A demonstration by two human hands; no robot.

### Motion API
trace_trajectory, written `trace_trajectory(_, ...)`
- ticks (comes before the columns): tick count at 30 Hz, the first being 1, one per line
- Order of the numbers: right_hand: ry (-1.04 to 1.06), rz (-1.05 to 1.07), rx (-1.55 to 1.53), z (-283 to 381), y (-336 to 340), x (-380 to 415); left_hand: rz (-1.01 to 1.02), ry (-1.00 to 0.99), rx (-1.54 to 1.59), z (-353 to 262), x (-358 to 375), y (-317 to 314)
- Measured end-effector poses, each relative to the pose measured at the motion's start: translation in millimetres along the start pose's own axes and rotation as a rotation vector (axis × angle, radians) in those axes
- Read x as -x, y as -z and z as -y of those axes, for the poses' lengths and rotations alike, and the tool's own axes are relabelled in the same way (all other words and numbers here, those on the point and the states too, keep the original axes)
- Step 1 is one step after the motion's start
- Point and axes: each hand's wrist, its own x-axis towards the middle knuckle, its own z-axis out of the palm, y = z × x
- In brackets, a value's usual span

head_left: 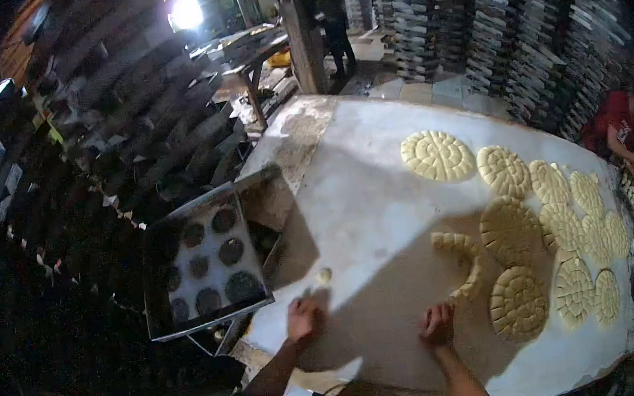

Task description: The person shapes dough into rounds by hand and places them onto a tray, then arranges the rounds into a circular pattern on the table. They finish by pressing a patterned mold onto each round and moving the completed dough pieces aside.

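My left hand [306, 320] is over the floured table [377, 192], its fingers curled closed; whatever is inside them is hidden. Just beyond it lies a small dough ball [324, 275]. My right hand [438, 325] is lower on the table with fingers bent inward, and I cannot make out anything in them. Near its fingertips ends a curved row of dough pieces [473, 268]. Further right, a flat spiral of dough pieces [519, 304] lies in my shadow, with another dough spiral [511, 230] above it.
A metal tray [256, 242] with dark round moulds stands at the table's left edge. Several more dough spirals [437, 156] spread across the right side. A person in red [619, 127] is at the far right edge; another person [330, 21] stands behind. Tall stacks [416, 20] line the background.
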Motion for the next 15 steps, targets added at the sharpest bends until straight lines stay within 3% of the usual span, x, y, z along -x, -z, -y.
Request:
trace_trajectory(3,-0.225,-0.177,-0.077,37.2,-35.7,-20.7,0.086,0.213,0.233,-63.5,-42.1,5.6)
trace_trajectory(4,-0.295,-0.214,-0.098,50.1,-41.8,-15.6,0.041,0.318,0.789,-64.0,-24.6,-29.8)
trace_trajectory(6,-0.207,-0.163,-0.183,71.2,-41.6,12.7,0.105,0.174,1.0,-63.9,17.8,-56.1)
trace_trajectory(7,-0.172,-0.143,-0.231,81.9,-38.8,26.4,0.239,-0.072,0.647,-65.6,37.0,-45.5)
trace_trajectory(9,0.021,-0.029,-0.167,85.9,-9.8,54.5,0.338,-0.376,0.271,-50.8,68.1,-15.1)
trace_trajectory(11,0.054,0.174,-0.09,60.7,19.6,60.7,0.431,-0.473,0.281,-32.6,74.8,20.6)
trace_trajectory(13,-0.74,0.539,-0.173,71.9,57.5,36.7,0.408,-0.407,0.389,-19.2,55.0,72.0)
trace_trajectory(15,-0.755,0.587,-0.279,78.1,55.2,21.3,0.274,-0.298,0.448,-1.2,22.7,137.4)
